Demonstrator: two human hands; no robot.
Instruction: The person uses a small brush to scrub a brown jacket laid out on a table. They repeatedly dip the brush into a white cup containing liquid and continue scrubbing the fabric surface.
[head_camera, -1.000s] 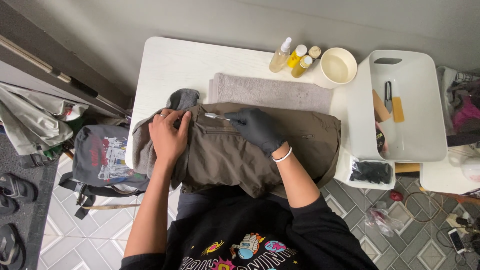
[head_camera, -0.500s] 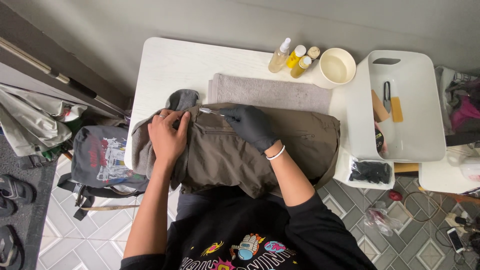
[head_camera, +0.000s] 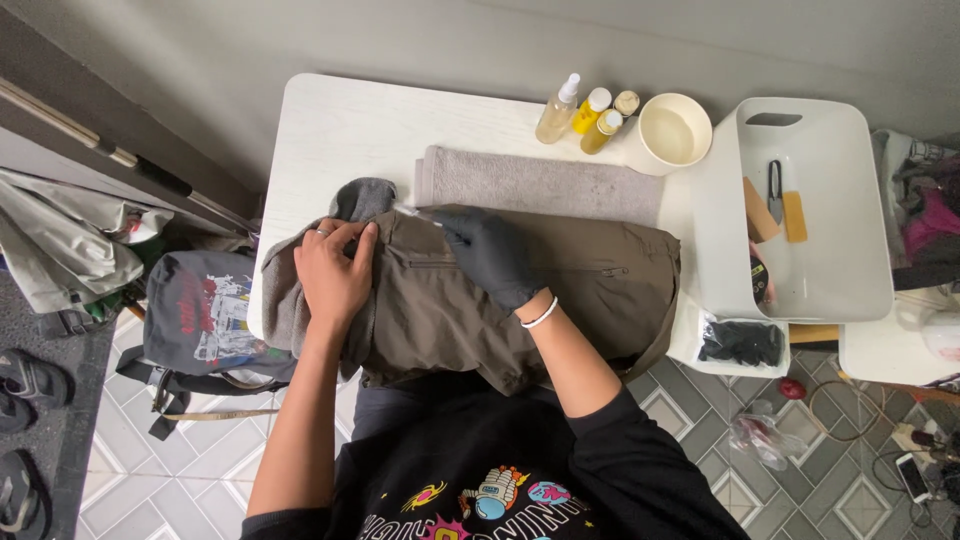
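Olive-brown fabric duffel bag (head_camera: 560, 300) lying flat at near edge of white tabletop (head_camera: 340, 130). Left hand (head_camera: 335, 275) bare, fingers spread flat, pressing bag's left end. Right hand (head_camera: 490, 255) black-gloved, fingers pinched on thin white swab-like tool (head_camera: 415, 212), tip at zipper seam. Best with left pressure steady, short strokes along seam. Beyond: folded grey towel (head_camera: 545, 185), small bottles (head_camera: 590, 110).

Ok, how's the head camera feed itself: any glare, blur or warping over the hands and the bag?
Head view: even, soft light, no glare on the olive bag; the bare left hand and the gloved right hand look sharp, throwing only faint shadows; the white table is bright but not blown out; wide-angle bending shows at the frame edges.
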